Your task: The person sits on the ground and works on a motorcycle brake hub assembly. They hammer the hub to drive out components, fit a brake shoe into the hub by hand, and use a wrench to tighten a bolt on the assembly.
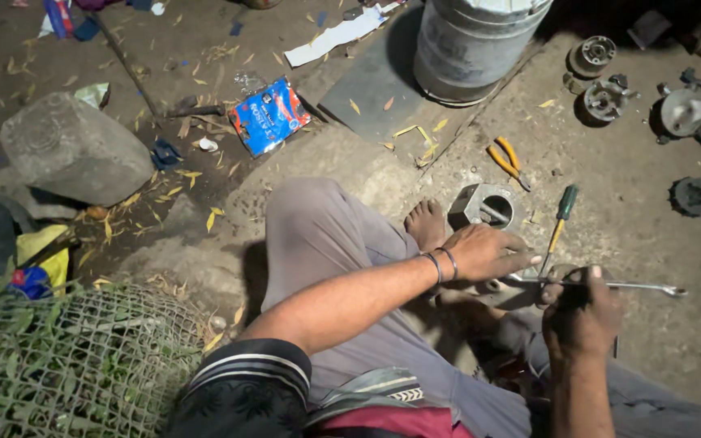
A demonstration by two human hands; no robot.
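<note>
I sit on rough ground with my bare foot [426,223] drawn in. My left hand [487,252], with two bangles on its wrist, presses down on a small metal part that it mostly hides. My right hand [582,312] is closed around a long metal spanner [634,285] that lies level, its far end pointing right. A green-handled screwdriver [561,217] lies on the ground just beyond both hands. A grey metal housing [484,207] with a round bore stands behind my left hand, beside my foot.
Orange-handled pliers [506,161] lie further back. Several metal machine parts [606,99] and a black gear [692,195] sit at the upper right. A metal drum [472,45], a blue packet [269,115], a big stone [70,150] and green netting [75,365] surround me.
</note>
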